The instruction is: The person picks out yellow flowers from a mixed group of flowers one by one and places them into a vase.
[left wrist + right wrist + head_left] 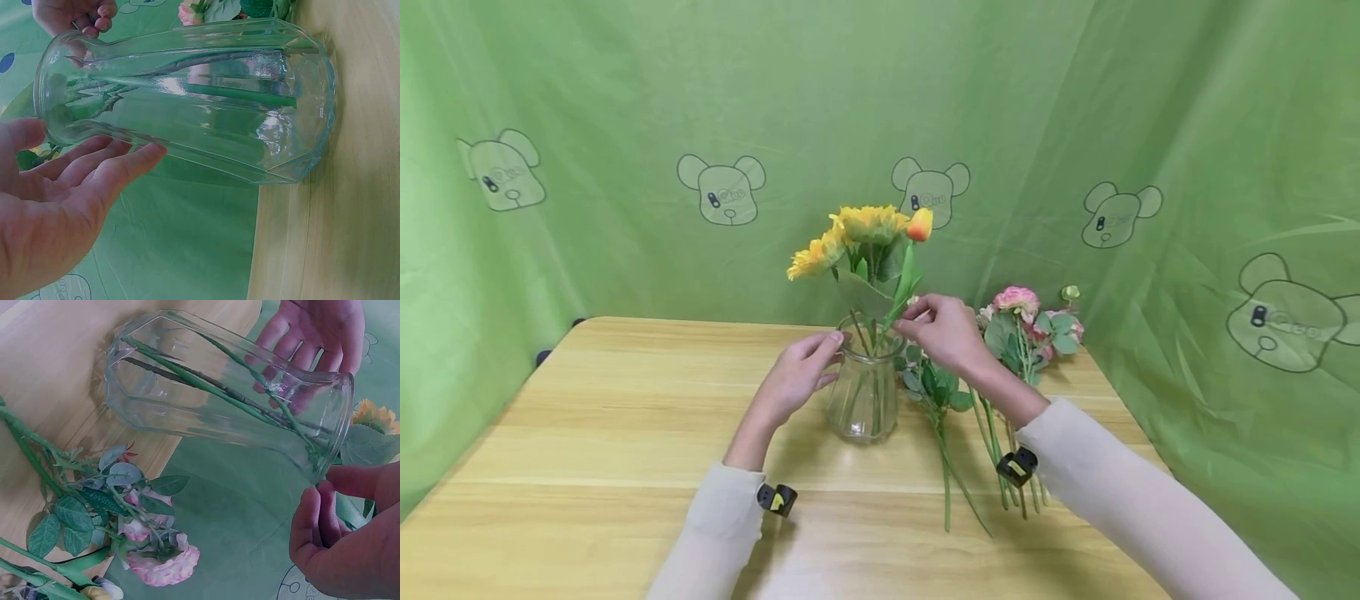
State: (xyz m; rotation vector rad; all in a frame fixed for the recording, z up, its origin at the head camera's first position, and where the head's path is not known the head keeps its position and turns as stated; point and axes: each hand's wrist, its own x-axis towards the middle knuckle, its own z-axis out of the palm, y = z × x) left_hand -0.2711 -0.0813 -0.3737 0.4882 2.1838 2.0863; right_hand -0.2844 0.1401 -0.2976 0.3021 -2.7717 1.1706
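Observation:
A clear glass vase [859, 400] with faceted sides stands upright on the table, with several stems inside it. Yellow sunflowers [870, 222] rise out of its mouth. Beside them on the right is an orange-yellow tulip [919, 227]. My right hand [946, 335] pinches the tulip's green stem just above the rim; the fingertips partly hide the grip. My left hand [69, 200] touches the vase's neck with fairly straight fingers, its thumb at the rim. Through the glass in the right wrist view, the left fingers [303, 356] show along the neck's far side.
Pink flowers [1017, 302] with leafy stems lie on the wooden table [647, 450], right of the vase and partly under my right forearm. In the right wrist view, a pink bloom [164, 562] lies near the vase. A green curtain [820, 100] hangs behind and at both sides.

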